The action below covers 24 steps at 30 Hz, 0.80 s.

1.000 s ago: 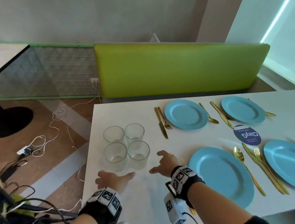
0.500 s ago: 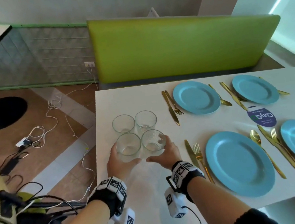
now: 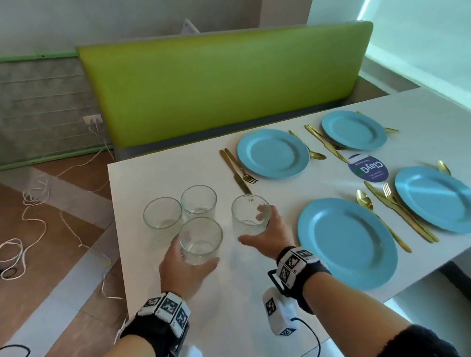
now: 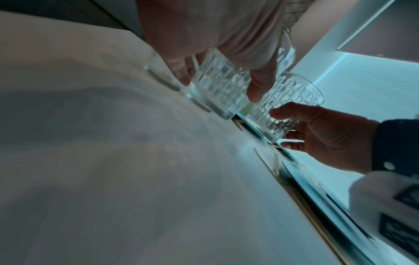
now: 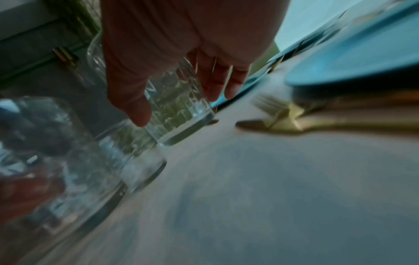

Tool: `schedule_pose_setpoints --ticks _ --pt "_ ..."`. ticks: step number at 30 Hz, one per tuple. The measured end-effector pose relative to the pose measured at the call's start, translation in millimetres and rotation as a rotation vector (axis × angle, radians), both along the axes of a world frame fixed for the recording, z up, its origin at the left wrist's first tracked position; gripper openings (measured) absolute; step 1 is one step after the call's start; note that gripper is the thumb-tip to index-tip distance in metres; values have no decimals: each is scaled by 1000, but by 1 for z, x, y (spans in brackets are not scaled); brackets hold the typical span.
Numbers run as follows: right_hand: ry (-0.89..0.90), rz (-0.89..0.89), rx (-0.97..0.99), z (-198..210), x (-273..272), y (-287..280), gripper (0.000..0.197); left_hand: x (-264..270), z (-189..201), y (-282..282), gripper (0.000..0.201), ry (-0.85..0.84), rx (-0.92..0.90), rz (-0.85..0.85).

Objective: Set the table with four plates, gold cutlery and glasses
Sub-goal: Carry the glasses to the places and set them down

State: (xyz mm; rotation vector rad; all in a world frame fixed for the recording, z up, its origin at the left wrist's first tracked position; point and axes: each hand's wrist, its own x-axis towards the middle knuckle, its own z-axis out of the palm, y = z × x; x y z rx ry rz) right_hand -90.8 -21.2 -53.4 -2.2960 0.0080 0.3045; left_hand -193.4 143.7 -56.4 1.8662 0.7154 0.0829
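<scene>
Half a second ago both glasses stood in the cluster; now your right hand [image 3: 268, 235] has its fingers wrapped round one glass [image 3: 250, 215] and carries it toward 3 o'clock, clear of the desk [image 3: 241, 313]. Your left hand [image 3: 185, 271] grips the near glass [image 3: 200, 240], beside the two remaining glasses [image 3: 181, 208]. Placing begins.

Right hand [image 5: 181, 44]: thumb and fingers [image 5: 217, 80] wrapped around cut-glass tumbler [image 5: 179, 114] | blurred tumbler [image 5: 68, 152] at left | gold fork [image 5: 278, 111] beside blue plate [image 5: 362, 59] on counter [image 5: 272, 197]
</scene>
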Motion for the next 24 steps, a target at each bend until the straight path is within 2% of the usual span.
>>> schedule_pose_setpoints --ticks 6,11,15,24 --pt "-61 -174 -15 48 49 -66 74 58 35 -56 81 -88 12 -186" --pt "-99 -275 -26 73 98 -122 74 123 69 -112 87 -143 -5 -257" --pt "-116 -316 -43 80 145 -168 76 184 85 -159 81 -174 -15 -274" --pt "-59 -371 -76 82 243 -276 76 297 94 -249 74 -117 -13 -254"
